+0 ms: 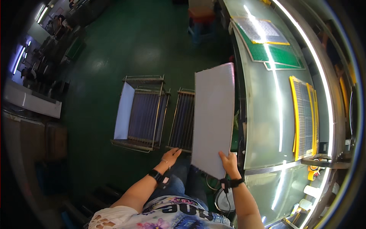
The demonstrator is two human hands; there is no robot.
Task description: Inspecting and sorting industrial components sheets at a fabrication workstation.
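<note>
A large pale grey rectangular panel (pixel 213 114) stands tilted in front of me. My right hand (pixel 229 164) is closed on its lower right edge, with the thumb over the face. My left hand (pixel 172 155) is to the left of the panel, its fingers curled at the near rail of a slotted metal rack (pixel 181 118). That rack is partly covered by the panel. Left of it, a second metal rack (pixel 162 129) carries a row of dark upright sheets, with a pale sheet (pixel 124 110) along its left side.
A long glass-topped bench (pixel 259 126) runs along my right, lit by bright tubes. Green sheets (pixel 267 53) and yellow-framed mesh panels (pixel 305 118) lie on it. A red-topped stool (pixel 201 17) stands ahead. Tape rolls (pixel 312 173) sit at the lower right.
</note>
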